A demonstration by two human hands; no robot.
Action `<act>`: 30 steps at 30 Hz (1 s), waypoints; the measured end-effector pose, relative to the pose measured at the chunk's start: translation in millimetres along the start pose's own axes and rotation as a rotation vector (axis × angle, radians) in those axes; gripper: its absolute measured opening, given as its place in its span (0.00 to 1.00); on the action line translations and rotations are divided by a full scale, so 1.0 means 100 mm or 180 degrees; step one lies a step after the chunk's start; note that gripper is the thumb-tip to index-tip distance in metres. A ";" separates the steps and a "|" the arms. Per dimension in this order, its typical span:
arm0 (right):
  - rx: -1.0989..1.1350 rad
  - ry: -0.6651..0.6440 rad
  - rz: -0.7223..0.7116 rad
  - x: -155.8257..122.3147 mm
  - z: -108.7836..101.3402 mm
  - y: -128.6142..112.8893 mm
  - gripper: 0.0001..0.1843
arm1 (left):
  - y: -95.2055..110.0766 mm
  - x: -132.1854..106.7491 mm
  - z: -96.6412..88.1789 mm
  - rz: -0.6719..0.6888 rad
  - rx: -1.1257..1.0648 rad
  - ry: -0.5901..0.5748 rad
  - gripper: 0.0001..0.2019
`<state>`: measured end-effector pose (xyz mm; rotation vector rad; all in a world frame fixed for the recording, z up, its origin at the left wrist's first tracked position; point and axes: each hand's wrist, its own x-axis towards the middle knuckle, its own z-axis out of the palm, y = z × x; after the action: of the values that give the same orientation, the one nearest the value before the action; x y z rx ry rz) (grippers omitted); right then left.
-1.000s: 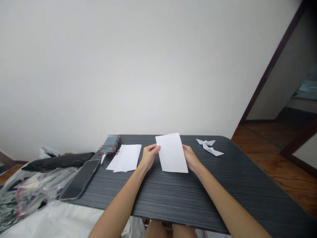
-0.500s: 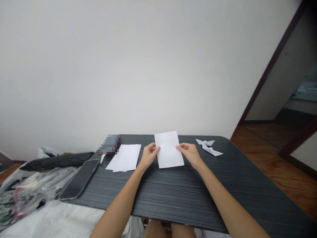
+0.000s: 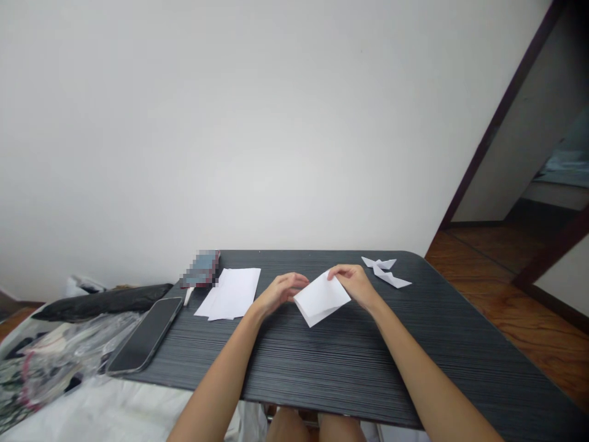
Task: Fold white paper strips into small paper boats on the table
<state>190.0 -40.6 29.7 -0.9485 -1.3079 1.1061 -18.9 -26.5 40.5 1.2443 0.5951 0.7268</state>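
Note:
A sheet of white paper (image 3: 321, 299), bent over on itself in a loose fold, tilts above the dark table. My right hand (image 3: 353, 283) pinches its upper edge, thumb in front. Beside the paper's left corner is my left hand (image 3: 281, 291), its fingers stretched out and apart; whether the fingertips touch the sheet I cannot tell. Several loose white sheets (image 3: 237, 293) lie overlapping to the left of my left hand. A folded white paper shape (image 3: 385, 272) with pointed ends rests beyond my right hand.
The dark, ribbed table (image 3: 322, 374) stands against a white wall (image 3: 294, 123). A phone (image 3: 145, 336) lies at its left edge, and a blurred-out box-like object (image 3: 202, 268) sits at the back left. Plastic bags (image 3: 87, 344) and a long black item (image 3: 105, 302) lie left of the table.
The paper, upright and flat between both hands before, is now folded over and turned at a slant. My left hand has let go of its edge and opened; my right hand still grips it.

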 end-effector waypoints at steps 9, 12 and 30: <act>0.0200 -0.0147 -0.0088 0.00 0.10 -0.04 0.14 | -0.10 0.04 0.12 -0.0334 -0.0037 -0.0177 0.25; 0.0609 -0.0116 -0.0177 0.01 0.03 -0.09 0.18 | -0.08 0.05 0.12 -0.0063 -0.0559 0.0056 0.23; -0.0328 -0.0701 0.0121 -0.04 0.10 -0.07 0.10 | -0.22 0.13 0.28 -0.0090 -0.0124 0.0491 0.20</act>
<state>181.2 -46.7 36.1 -0.9504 -1.5433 1.2084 13.8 -37.5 25.1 1.1485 0.7201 0.8118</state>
